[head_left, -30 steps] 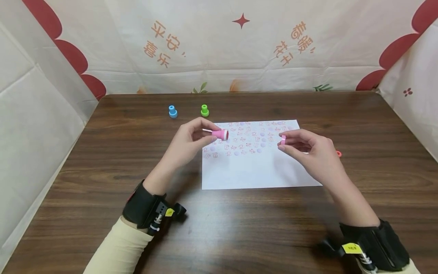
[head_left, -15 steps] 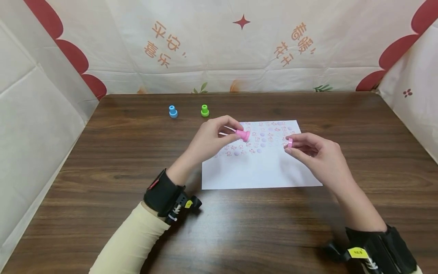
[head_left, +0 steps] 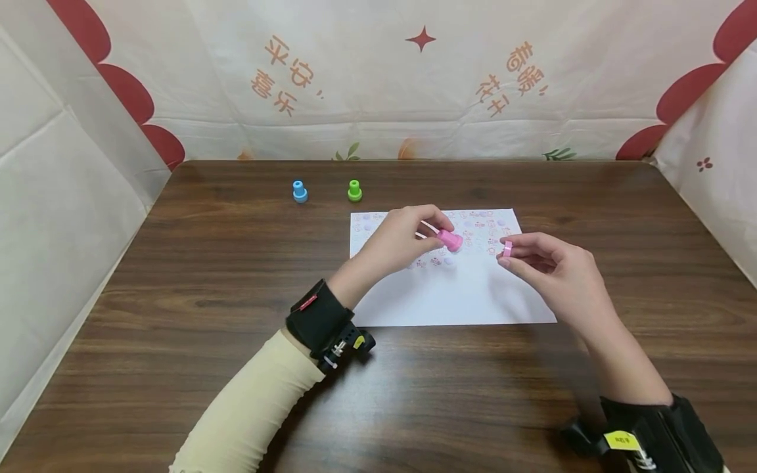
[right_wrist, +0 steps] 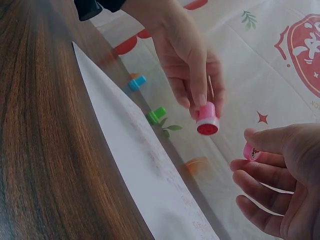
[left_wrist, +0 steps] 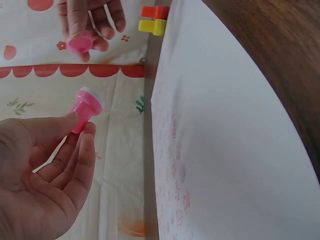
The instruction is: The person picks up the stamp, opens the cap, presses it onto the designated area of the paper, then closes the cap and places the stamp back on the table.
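Observation:
My left hand (head_left: 402, 240) pinches a pink toy stamp (head_left: 451, 240) by its narrow handle, above the sheet of paper (head_left: 467, 302). In the right wrist view the stamp's red face (right_wrist: 207, 129) shows, bare and ringed in white. A short way to the right, my right hand (head_left: 552, 272) holds a small round pink cap (head_left: 507, 249) between thumb and fingertips. The cap (left_wrist: 80, 43) is apart from the stamp in the left wrist view. Rows of small red and purple prints cover the upper part of the paper, partly hidden behind my left hand.
Toward the back of the brown wooden table (head_left: 236, 263) stand a blue stamp (head_left: 299, 191) and a green stamp (head_left: 354, 190). A red stamp (left_wrist: 155, 12) and a yellow stamp (left_wrist: 152, 27) appear beyond the paper in the left wrist view. A printed white cloth (head_left: 367, 79) hangs behind.
My left hand has moved right with the stamp, closer to the cap, and the stamp's face has turned out of the head view. My right hand has shifted slightly right with the cap.

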`<control>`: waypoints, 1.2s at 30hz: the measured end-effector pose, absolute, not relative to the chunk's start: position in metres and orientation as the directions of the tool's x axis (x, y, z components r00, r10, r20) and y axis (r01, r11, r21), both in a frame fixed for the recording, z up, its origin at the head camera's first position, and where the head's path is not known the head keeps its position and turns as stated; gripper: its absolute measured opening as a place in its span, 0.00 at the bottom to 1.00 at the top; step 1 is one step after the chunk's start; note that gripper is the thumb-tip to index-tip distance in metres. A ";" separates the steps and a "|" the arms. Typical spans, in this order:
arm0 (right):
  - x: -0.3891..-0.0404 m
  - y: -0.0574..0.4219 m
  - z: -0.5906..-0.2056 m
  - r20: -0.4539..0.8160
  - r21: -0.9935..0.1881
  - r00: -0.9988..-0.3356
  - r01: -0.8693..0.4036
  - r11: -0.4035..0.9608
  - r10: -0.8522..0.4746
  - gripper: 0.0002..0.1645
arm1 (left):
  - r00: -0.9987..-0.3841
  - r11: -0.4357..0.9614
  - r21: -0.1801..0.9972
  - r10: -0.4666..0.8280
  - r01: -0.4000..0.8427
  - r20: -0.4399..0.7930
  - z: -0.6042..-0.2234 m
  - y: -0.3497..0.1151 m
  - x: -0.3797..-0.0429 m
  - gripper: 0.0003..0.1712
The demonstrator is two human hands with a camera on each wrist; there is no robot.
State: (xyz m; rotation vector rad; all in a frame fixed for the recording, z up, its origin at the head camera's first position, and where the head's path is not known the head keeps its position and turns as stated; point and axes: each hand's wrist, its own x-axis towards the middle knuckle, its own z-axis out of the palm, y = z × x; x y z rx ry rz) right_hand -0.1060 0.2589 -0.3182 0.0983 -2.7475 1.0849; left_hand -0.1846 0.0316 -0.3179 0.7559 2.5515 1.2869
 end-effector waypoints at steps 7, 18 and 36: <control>-0.107 0.261 -0.321 0.203 -0.674 -0.979 -0.132 0.727 0.011 0.22 | -0.845 0.602 0.687 0.534 0.407 0.032 -0.326 0.049 -0.190 0.12; -0.107 0.265 -0.326 0.213 -0.668 -0.977 -0.131 0.733 0.020 0.21 | -0.830 0.675 0.578 0.558 0.458 0.007 -0.335 0.070 -0.197 0.11; -0.106 0.268 -0.328 0.210 -0.674 -0.978 -0.142 0.725 0.004 0.21 | -0.832 0.753 0.472 0.551 0.459 -0.068 -0.341 0.086 -0.195 0.12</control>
